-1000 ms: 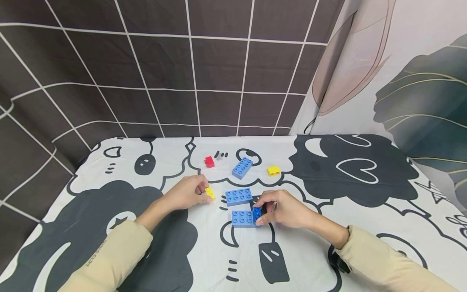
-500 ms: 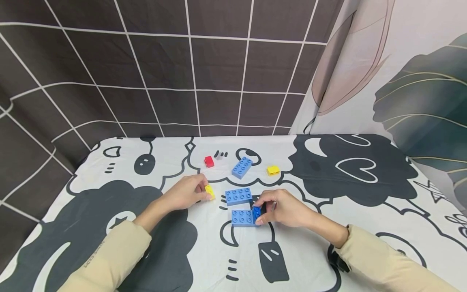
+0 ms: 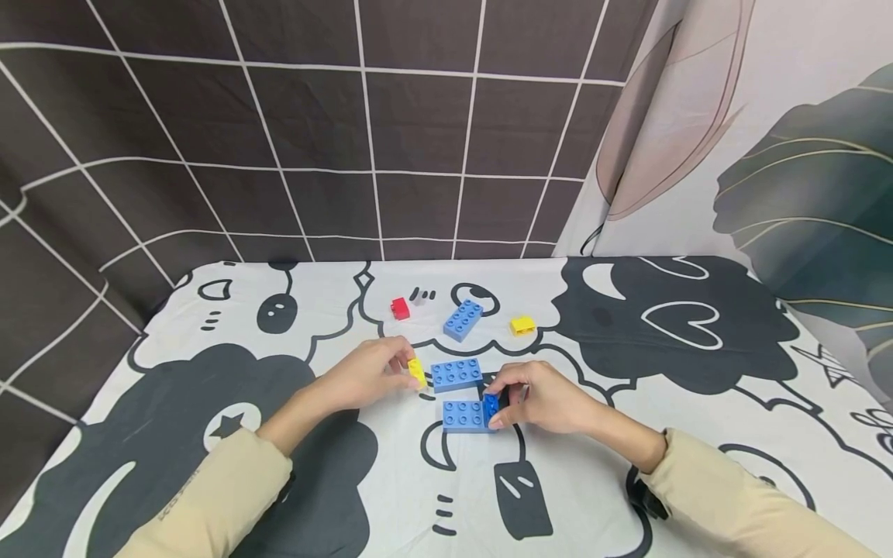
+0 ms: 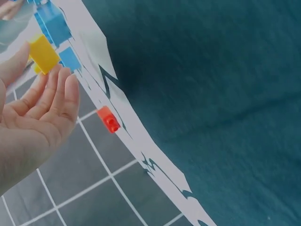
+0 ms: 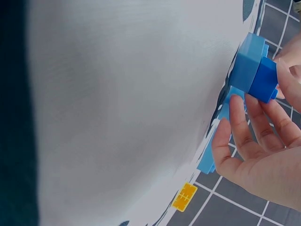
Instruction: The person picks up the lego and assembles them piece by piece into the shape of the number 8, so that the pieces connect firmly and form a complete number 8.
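Clock directions are as the head view shows them, 12 o'clock lying away from the person. The left hand (image 3: 370, 373) pinches a small yellow brick (image 3: 416, 372) between thumb and fingertips, the brick at the hand's 3 o'clock; whether it touches the cloth beneath, I cannot tell. The right hand (image 3: 540, 397), reaching in from 4 o'clock, has thumb and fingers narrowed on a dark blue brick (image 3: 491, 408). That piece sits on the studs at the 3 o'clock end of the nearest light blue brick (image 3: 463, 416), leaving the other studs bare.

Just beside the held yellow piece, at its 3 o'clock, lies the middle light blue brick (image 3: 456, 376), eight studs up. It is at 12 o'clock from the nearest one, near but apart.

Further out, at 12 o'clock from the middle one, the far light blue brick (image 3: 463, 319) slants from 7 to 1 o'clock. At its 9 o'clock is a red brick (image 3: 400, 308); at its 3 o'clock, a second yellow brick (image 3: 522, 325).

Everything rests over a white cloth (image 3: 593, 496) printed with dark cartoon shapes. Beyond, at 12 o'clock, hangs a dark backdrop (image 3: 418, 124) with a white grid; at 2 o'clock, a leaf-patterned curtain (image 3: 802, 155).
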### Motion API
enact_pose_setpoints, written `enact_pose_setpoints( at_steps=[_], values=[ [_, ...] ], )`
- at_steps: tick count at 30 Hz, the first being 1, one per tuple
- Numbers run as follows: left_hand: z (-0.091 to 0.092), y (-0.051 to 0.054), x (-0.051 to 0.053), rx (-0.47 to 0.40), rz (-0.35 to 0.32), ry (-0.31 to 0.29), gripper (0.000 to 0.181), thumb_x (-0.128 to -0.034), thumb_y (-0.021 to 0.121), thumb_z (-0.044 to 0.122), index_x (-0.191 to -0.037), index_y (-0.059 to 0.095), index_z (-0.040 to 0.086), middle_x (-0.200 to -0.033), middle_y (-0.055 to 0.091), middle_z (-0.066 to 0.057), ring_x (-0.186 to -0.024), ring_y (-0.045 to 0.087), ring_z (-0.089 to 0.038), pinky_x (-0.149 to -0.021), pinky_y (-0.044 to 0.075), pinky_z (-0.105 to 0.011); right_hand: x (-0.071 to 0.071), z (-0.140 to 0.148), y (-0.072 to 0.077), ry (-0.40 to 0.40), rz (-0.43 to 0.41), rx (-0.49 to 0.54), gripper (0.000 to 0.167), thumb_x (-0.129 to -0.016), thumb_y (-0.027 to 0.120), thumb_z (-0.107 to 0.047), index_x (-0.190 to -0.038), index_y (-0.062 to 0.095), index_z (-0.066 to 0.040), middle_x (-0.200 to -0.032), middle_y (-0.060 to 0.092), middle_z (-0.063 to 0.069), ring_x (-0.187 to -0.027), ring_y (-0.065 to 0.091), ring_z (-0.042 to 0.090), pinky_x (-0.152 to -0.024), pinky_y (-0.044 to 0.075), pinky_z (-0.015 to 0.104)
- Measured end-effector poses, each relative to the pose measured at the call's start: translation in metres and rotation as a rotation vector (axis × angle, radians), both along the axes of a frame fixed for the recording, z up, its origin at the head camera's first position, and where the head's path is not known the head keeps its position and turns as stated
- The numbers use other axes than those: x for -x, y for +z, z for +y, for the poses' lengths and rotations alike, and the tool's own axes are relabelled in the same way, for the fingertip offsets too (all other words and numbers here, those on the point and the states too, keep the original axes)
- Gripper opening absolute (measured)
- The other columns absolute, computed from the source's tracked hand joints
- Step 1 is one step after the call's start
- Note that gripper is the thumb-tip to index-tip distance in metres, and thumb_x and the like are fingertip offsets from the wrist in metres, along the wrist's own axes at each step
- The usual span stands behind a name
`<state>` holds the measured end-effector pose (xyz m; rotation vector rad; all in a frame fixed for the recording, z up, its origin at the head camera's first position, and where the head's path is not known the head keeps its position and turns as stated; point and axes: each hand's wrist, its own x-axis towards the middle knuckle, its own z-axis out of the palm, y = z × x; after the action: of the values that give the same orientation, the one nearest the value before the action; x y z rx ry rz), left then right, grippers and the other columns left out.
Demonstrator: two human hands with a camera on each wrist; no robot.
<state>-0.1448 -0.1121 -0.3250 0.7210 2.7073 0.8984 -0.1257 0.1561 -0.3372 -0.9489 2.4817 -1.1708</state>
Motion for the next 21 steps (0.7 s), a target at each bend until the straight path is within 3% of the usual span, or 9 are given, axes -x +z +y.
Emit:
enact_pose_setpoints(
  at_steps=[11, 21],
  values=[
    [0.015, 0.005, -0.016, -0.002, 0.023, -0.090, 0.028, -0.0766, 0.074, 0.016, -0.098, 0.058, 0.005, -0.089, 0.059, -0.004, -0.084, 0.055, -0.018, -0.072, 0.046, -0.028, -0.001, 0.000, 0.002, 0.005, 0.000, 0.001, 0.030, -0.068, 0.080, -0.016, -0.092, 0.069, -0.002, -0.078, 0.059, -0.003, -0.061, 0.050, 0.006, -0.057, 0.043, 0.022],
    [0.022, 0.004, -0.023, -0.026, 0.006, -0.134, 0.028, -0.0768, 0.074, 0.015, -0.097, 0.058, 0.004, -0.089, 0.059, -0.003, -0.084, 0.055, -0.018, -0.076, 0.047, -0.030, 0.000, -0.001, 0.002, 0.001, -0.015, -0.003, 0.030, -0.067, 0.080, -0.014, -0.092, 0.069, -0.003, -0.078, 0.059, -0.004, -0.061, 0.050, 0.007, -0.058, 0.044, 0.023]
  ],
)
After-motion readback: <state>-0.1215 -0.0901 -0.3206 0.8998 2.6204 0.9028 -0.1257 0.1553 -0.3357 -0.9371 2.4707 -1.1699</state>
